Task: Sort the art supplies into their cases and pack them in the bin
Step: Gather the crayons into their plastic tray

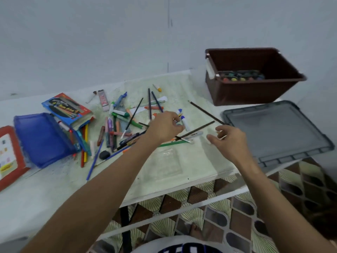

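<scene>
The red-framed case (9, 154) is cut by the left edge, so only part of its front shows, and its print is too blurred to read. The left hand (164, 127) covers whatever its curled fingers touch among the markers (whether it pinches one cannot be told). Inside the brown bin (255, 92) the near wall hides most of the paint set (240, 76). The print on the blue pencil box (67, 108) is smeared. The right hand (229, 141) is motion-blurred at the fingertips.
</scene>
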Tool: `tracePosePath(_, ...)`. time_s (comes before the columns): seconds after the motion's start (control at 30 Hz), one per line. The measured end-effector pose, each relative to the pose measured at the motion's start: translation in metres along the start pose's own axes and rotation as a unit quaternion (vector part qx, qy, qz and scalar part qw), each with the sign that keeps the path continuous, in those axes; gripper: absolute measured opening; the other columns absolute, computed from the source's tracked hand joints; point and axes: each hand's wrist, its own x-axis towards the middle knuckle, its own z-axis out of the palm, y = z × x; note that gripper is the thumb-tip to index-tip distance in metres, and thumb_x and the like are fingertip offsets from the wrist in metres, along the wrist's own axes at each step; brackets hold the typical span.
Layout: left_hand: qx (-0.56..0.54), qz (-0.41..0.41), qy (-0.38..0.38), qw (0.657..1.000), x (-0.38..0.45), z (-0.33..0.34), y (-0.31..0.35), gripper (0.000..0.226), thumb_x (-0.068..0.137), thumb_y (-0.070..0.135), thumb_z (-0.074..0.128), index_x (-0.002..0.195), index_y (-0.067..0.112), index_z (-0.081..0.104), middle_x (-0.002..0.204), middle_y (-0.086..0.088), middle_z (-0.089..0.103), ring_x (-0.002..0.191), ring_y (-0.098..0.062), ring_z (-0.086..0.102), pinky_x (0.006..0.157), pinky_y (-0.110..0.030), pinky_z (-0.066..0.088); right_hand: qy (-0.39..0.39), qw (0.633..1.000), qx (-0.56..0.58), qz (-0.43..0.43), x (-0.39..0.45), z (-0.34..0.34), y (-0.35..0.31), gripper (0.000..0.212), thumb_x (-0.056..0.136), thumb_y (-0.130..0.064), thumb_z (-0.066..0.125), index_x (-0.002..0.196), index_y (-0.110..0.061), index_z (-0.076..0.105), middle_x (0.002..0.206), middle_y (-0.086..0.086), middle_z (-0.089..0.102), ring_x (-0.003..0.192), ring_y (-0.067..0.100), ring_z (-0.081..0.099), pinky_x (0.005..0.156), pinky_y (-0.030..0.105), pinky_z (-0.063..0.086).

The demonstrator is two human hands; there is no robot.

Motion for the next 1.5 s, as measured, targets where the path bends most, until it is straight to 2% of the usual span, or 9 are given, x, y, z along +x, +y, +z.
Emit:
tracePosePath(0.13,0.065,0.0,0.007,0.998,0.027,0.022,0.013,0.034,0.081,0.035,0.07,0.098,0.006,0.066,0.102,-0.008,0.066,0.097,-0.022,0.062,0.079,-0.028,0.048,-0.007,0.999,-0.006,0.037,0.002,-0.001,0.008,0.053,0.079,-0.038,0.076,0.121,-0.009,0.062,0.093,0.006,0.067,0.077,0.015,0.059,0.062,0.02,0.04)
tracePosePath(0.23,0.104,-0.001,0.014,0.994,0.033,0.031,0.017,0.036,0.081,0.037,0.068,0.095,0.005,0.062,0.097,-0.01,0.065,0.09,-0.026,0.061,0.077,-0.039,0.053,-0.014,0.999,0.011,0.05,0.004,0.006,0.007,0.056,0.08,-0.036,0.076,0.125,-0.007,0.059,0.101,0.009,0.068,0.082,0.018,0.06,0.068,0.023,0.043)
tracePosePath(0.4,0.145,0.016,0.019,0.989,0.033,0.04,0.019,0.018,0.081,0.024,0.061,0.093,0.012,0.057,0.091,-0.005,0.06,0.083,-0.024,0.057,0.063,-0.028,0.043,-0.012,0.999,-0.002,0.037,0.007,0.012,0.007,0.048,0.078,-0.023,0.076,0.121,-0.01,0.061,0.094,0.006,0.065,0.078,0.016,0.057,0.066,0.019,0.04)
tracePosePath(0.5,0.113,0.012,0.031,0.993,0.031,0.04,0.016,0.012,0.079,0.02,0.06,0.08,0.014,0.05,0.076,-0.011,0.055,0.069,-0.022,0.047,0.06,-0.034,0.043,-0.016,0.999,0.015,0.027,0.007,0.008,0.006,0.04,0.077,-0.02,0.075,0.114,-0.01,0.064,0.089,0.008,0.069,0.075,0.015,0.058,0.054,0.011,0.035)
tracePosePath(0.57,0.066,-0.001,0.046,0.997,0.027,0.034,0.014,0.012,0.078,0.02,0.062,0.081,0.008,0.063,0.072,-0.013,0.061,0.066,-0.019,0.05,0.061,-0.036,0.044,-0.013,0.999,0.035,0.01,0.006,0.005,-0.001,0.036,0.077,-0.017,0.074,0.112,-0.011,0.066,0.077,0.002,0.067,0.066,0.01,0.058,0.049,0.007,0.036)
tracePosePath(0.7,-0.012,-0.031,0.066,0.997,-0.001,0.005,0.008,0.018,0.079,0.022,0.066,0.093,0.012,0.072,0.068,-0.003,0.069,0.071,-0.015,0.063,0.064,-0.021,0.043,-0.029,0.995,0.091,-0.034,0.0,0.007,-0.029,0.029,0.076,-0.016,0.076,0.104,-0.013,0.068,0.068,-0.007,0.062,0.057,0.002,0.056,0.05,0.009,0.043)
tracePosePath(0.87,-0.128,-0.11,0.08,0.982,-0.065,-0.039,-0.026,0.023,0.081,0.026,0.07,0.098,0.011,0.071,0.063,0.001,0.07,0.056,-0.012,0.068,0.064,-0.032,0.06,-0.128,0.979,0.127,-0.098,-0.024,0.033,-0.063,0.022,0.077,-0.02,0.077,0.097,-0.02,0.069,0.074,0.002,0.066,0.06,0.008,0.058,0.059,0.017,0.048)
tracePosePath(1.13,-0.187,-0.237,0.085,0.95,-0.161,-0.066,-0.076,0.018,0.085,0.019,0.071,0.098,0.006,0.071,0.061,-0.009,0.07,0.056,-0.021,0.068,0.054,-0.029,0.057,-0.306,0.935,0.088,-0.156,-0.075,0.081,-0.094,0.031,0.082,-0.021,0.073,0.113,-0.021,0.069,0.081,0.002,0.064,0.062,0.011,0.056,0.057,0.017,0.045)
tracePosePath(1.5,-0.191,-0.22,0.052,0.955,-0.166,-0.05,-0.076,0.011,0.089,0.016,0.064,0.092,0.009,0.072,0.063,-0.009,0.07,0.05,-0.015,0.064,0.053,-0.029,0.056,-0.298,0.943,0.074,-0.128,-0.083,0.104,-0.1,0.025,0.082,-0.023,0.071,0.107,-0.019,0.072,0.075,0.002,0.065,0.056,0.01,0.055,0.053,0.021,0.047)
